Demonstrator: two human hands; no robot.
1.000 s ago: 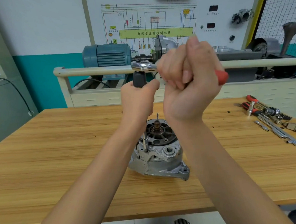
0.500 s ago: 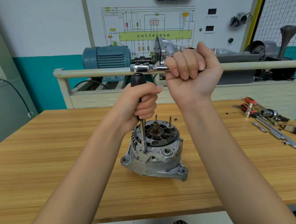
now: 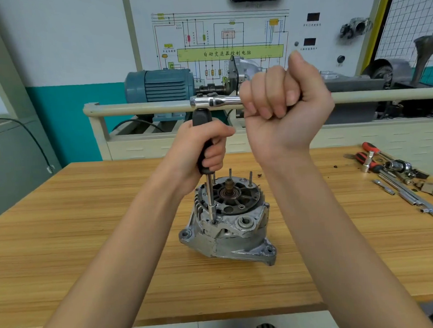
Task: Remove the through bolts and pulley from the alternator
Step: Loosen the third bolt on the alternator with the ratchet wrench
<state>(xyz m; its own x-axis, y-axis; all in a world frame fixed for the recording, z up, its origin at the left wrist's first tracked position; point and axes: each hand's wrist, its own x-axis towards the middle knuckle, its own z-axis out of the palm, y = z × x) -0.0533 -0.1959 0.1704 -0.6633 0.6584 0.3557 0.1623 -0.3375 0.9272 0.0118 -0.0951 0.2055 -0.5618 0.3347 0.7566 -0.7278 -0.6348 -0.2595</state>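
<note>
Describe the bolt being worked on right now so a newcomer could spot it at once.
On the wooden bench stands a grey alternator. At its near-left rim sits the through bolt, under the tip of the driver shaft that the left hand steadies. Unlike the thin studs at the far rim, it lies almost flush.

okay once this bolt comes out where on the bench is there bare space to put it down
Bare wood lies left of the alternator, out to the table's left edge, and in front of it toward the near edge, under the forearms. A smaller bare strip sits between the alternator and the tools. The far right corner is crowded with those tools.
</note>
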